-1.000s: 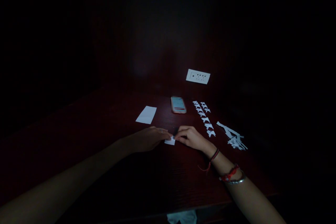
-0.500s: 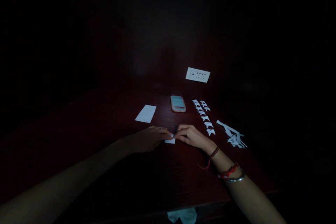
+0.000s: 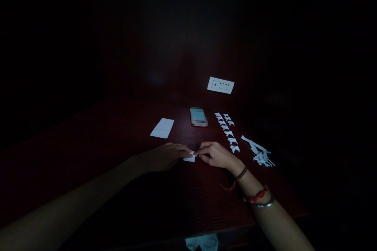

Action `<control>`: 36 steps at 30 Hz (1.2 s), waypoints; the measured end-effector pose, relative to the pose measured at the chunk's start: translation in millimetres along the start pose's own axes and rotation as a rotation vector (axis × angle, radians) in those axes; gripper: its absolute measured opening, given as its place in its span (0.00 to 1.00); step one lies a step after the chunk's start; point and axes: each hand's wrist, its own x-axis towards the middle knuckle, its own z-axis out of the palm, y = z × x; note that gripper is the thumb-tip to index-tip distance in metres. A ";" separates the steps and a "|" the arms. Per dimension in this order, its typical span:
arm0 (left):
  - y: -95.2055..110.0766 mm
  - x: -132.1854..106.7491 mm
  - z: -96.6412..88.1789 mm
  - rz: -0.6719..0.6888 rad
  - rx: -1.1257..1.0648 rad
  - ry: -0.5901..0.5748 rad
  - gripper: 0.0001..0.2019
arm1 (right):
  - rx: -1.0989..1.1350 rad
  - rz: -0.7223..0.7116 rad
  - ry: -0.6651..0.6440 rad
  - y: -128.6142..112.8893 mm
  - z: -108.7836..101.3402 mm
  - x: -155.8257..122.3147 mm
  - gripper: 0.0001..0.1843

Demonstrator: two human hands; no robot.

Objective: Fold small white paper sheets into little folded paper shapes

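A small white paper piece [image 3: 190,158] lies on the dark red table [image 3: 182,200] between my two hands. My left hand [image 3: 166,156] pinches its left edge, fingers pressed together, a ring on one finger. My right hand [image 3: 214,154] presses on its right edge with closed fingers; red threads and a metal bangle circle that wrist. Most of the paper is hidden under my fingertips.
A white paper sheet [image 3: 162,128] lies behind my left hand. A phone [image 3: 198,117] sits farther back. Rows of several small folded paper shapes [image 3: 227,131] and a heap of paper scraps [image 3: 259,153] lie to the right. A white socket plate [image 3: 220,85] is at the back.
Both hands stay on the small paper; my fingertips have closed in a little over it. The view has shifted slightly.
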 end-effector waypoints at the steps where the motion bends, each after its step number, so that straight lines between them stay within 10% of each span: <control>1: -0.1 0.1 0.1 0.001 0.002 0.006 0.29 | -0.016 0.000 -0.005 -0.9 -0.1 -0.1 0.16; 36: 3.2 -3.3 -1.0 0.019 0.041 -0.012 0.32 | 0.091 0.003 0.064 2.8 7.5 3.3 0.11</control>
